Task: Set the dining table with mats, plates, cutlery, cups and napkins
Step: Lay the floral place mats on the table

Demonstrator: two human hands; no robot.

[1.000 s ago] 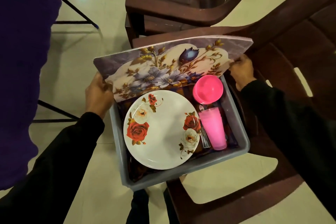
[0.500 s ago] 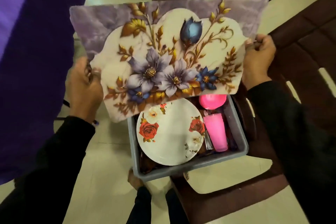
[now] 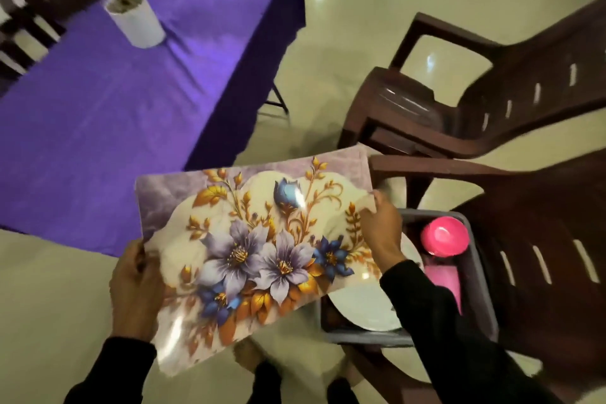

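Note:
I hold a floral place mat [image 3: 255, 252] in the air, purple with blue and violet flowers and gold leaves. My left hand [image 3: 136, 292] grips its left edge and my right hand [image 3: 382, 233] grips its right edge. Behind the mat's right end a grey tub [image 3: 482, 302] sits on a brown chair; inside it are a white plate [image 3: 367, 308], a pink bowl [image 3: 444, 236] and a pink cup [image 3: 442, 282], partly hidden by my right sleeve. The dining table with a purple cloth [image 3: 131, 98] lies up and to the left.
A white cylindrical pot [image 3: 136, 20] holding a plant stands on the table near its far end. Two brown plastic chairs [image 3: 492, 115] stand at the right, with dark chairs at the far left. Glossy tiled floor lies between the table and the chairs.
The mat has come out of the tub and moved left, away from it. My view has swung up and left, bringing the purple table into sight.

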